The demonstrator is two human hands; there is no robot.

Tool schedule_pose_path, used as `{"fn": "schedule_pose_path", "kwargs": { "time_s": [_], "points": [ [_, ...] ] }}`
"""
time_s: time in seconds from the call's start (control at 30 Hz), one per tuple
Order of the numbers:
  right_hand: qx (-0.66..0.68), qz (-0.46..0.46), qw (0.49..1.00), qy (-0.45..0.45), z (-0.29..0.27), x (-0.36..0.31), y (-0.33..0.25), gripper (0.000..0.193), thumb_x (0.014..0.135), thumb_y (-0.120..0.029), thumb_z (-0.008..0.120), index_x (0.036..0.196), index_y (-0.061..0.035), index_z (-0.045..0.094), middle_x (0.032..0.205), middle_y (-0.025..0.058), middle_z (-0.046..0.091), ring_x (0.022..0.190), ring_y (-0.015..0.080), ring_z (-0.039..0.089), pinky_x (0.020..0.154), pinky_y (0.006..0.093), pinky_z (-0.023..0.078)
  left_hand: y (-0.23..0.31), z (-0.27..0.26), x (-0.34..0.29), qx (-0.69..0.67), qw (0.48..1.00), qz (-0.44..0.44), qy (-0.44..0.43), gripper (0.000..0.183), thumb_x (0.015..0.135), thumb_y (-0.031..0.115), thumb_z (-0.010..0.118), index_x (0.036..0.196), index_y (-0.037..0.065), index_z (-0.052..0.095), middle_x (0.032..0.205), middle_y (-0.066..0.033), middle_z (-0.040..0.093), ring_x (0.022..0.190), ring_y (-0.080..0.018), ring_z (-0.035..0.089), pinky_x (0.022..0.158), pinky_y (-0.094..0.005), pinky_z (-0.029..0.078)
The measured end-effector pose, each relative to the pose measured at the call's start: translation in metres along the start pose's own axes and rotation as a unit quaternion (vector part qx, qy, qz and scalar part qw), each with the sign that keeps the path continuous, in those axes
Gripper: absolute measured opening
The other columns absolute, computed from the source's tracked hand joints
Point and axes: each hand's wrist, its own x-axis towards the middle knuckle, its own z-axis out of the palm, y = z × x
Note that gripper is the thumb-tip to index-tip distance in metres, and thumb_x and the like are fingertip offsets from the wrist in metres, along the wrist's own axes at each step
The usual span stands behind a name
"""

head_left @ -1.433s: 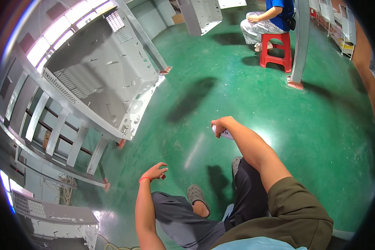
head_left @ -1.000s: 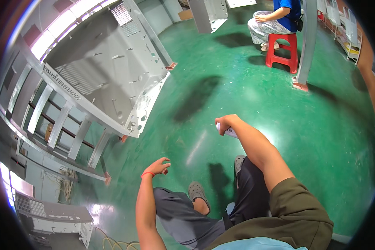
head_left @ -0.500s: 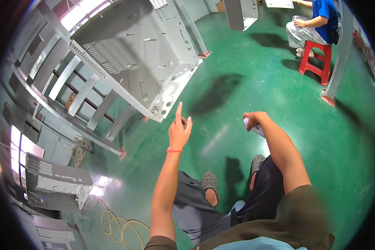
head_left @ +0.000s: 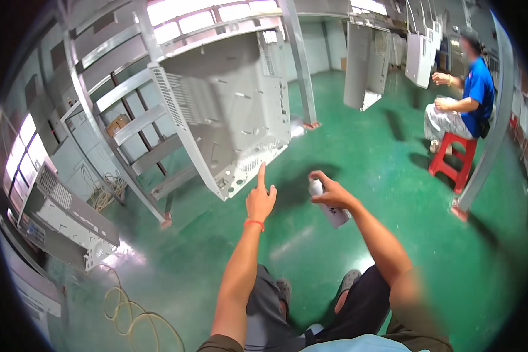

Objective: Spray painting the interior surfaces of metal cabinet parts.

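Since half a second ago the view has tilted up: the hanging grey metal case [head_left: 234, 111] now fills the upper middle of the frame, and the seated person in blue [head_left: 466, 100] on the red stool [head_left: 452, 161] sits at the right edge instead of the top corner. The left hand [head_left: 260, 199] has risen to the centre, index finger straight and pointing up at the case's lower corner, its grip otherwise loose and holding nothing. The right hand [head_left: 331, 190] is just beside it, closed around a white spray can [head_left: 328, 205] that slants down to the right. The can's nozzle is covered by the fingers, so it is probably, not surely, aimed at the case. The person's torso is cut off at the bottom edge; the racks [head_left: 123, 126] at left bend and blur.
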Motion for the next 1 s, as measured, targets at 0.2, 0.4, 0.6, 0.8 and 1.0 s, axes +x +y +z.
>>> {"fn": "schedule_pose_path", "kwargs": {
  "time_s": [0.2,0.4,0.6,0.8,1.0],
  "points": [
    [-0.041,-0.292,0.91,0.292,-0.015,0.054,-0.116,0.074,0.084,-0.016,0.08,0.151,-0.0164,0.049,0.12,0.0189,0.066,0.11,0.0341,0.067,0.098,0.0444,0.053,0.001,0.04,0.034,-0.026,0.997,-0.036,0.056,0.085,0.098,0.024,0.065,0.169,0.02,0.02,0.069,-0.0169,0.069,0.069,-0.0437,0.07,0.067,-0.0547,0.056],
    [-0.06,-0.404,0.834,0.371,-0.021,0.095,-0.203,0.069,0.086,-0.011,0.08,0.149,-0.0202,0.055,0.116,0.0187,0.059,0.104,0.0395,0.065,0.09,0.0477,0.055,-0.005,0.037,0.04,-0.026,0.998,-0.044,0.038,0.088,0.097,0.025,0.064,0.17,0.016,0.014,0.072,-0.0189,0.07,0.072,-0.0454,0.07,0.071,-0.0571,0.056],
    [-0.099,-0.483,0.77,0.405,-0.031,0.133,-0.226,0.067,0.081,-0.007,0.082,0.143,-0.0219,0.062,0.114,0.0186,0.057,0.101,0.0415,0.064,0.087,0.0496,0.056,-0.014,0.036,0.051,-0.007,0.998,-0.056,0.022,0.091,0.096,0.024,0.066,0.169,0.016,0.012,0.071,-0.0181,0.07,0.073,-0.0465,0.071,0.073,-0.0574,0.056],
    [-0.083,-0.494,0.735,0.457,-0.037,0.16,-0.229,0.066,0.081,-0.006,0.083,0.143,-0.0166,0.062,0.113,0.0186,0.057,0.099,0.0405,0.064,0.084,0.0482,0.056,-0.017,0.041,0.055,-0.001,0.999,-0.041,0.022,0.092,0.096,0.024,0.066,0.169,0.014,0.01,0.075,-0.0219,0.072,0.074,-0.0481,0.071,0.073,-0.0579,0.057],
    [-0.037,-0.458,0.751,0.475,-0.028,0.168,-0.229,0.066,0.083,-0.008,0.083,0.144,-0.0175,0.06,0.116,0.0183,0.056,0.099,0.0406,0.064,0.083,0.0485,0.057,-0.024,0.045,0.06,-0.034,0.998,-0.06,0.013,0.088,0.097,0.026,0.064,0.169,0.012,0.015,0.083,-0.0211,0.074,0.081,-0.0461,0.073,0.076,-0.057,0.058]
  ]
}}
